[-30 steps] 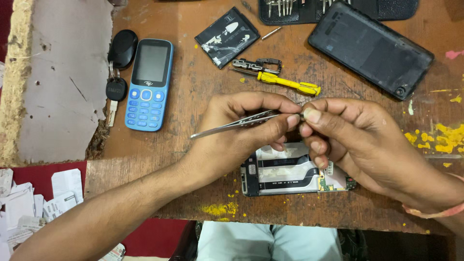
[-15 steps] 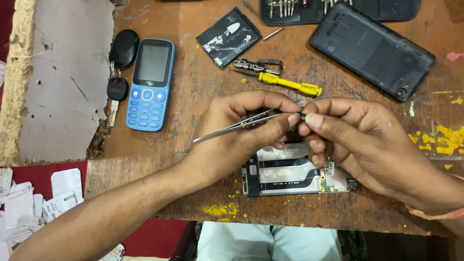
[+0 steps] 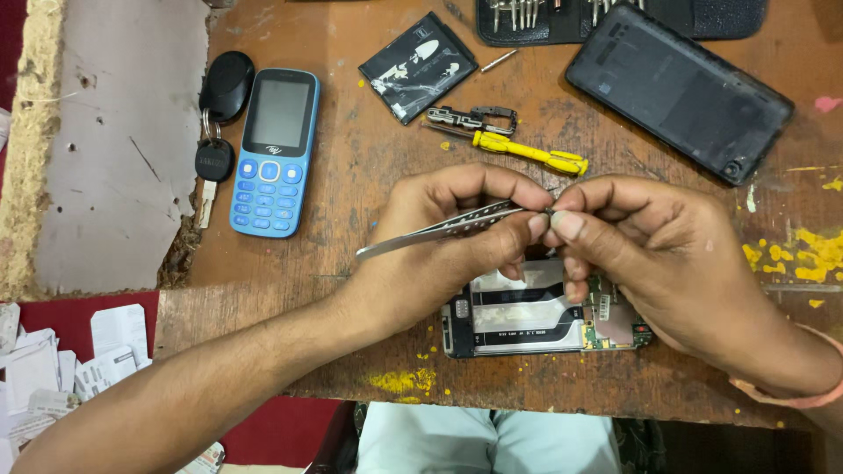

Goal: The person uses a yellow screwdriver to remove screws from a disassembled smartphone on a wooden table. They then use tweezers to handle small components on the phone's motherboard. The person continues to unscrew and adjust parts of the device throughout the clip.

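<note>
Paper scraps [image 3: 53, 369]: lying in a loose white heap at the near left, on red cloth beside the worktop [image 3: 351, 175].
Grey sheet [image 3: 114, 149]: lying flat along the left part of the worktop, its right edge ragged.
Key fob and key [image 3: 219, 114]: resting just left of the blue keypad phone, at the sheet's edge.
Blue keypad phone [image 3: 274, 151]: lying face up, screen dark, to the far left of the hands.
Left hand [image 3: 448, 250]: reaching in from the near left and gripping the tweezers between thumb and fingers, closed around them.
Tweezers [image 3: 439, 230]: slanting up to the right, the blunt end sticking out left of the fist, the tips meeting the right hand's fingertips.
Battery pack [image 3: 418, 67]: lying tilted, far from the hands, black with a shiny wrap.
Yellow-handled tool [image 3: 527, 154]: lying just beyond the hands, beside a small metal frame [image 3: 470, 118].
Opened phone [image 3: 527, 316]: lying under both hands near the worktop's near edge, its board and shields showing, partly covered by the fingers.
Right hand [image 3: 659, 254]: pinching thumb and forefinger together at the tweezer tips; whatever is between them is too small to make out.
Black back cover [image 3: 680, 88]: lying at an angle at the far right.
Tool case [image 3: 562, 17]: sitting at the far edge, bits showing.
Yellow flecks [image 3: 808, 250]: dotting the wood at the right.
</note>
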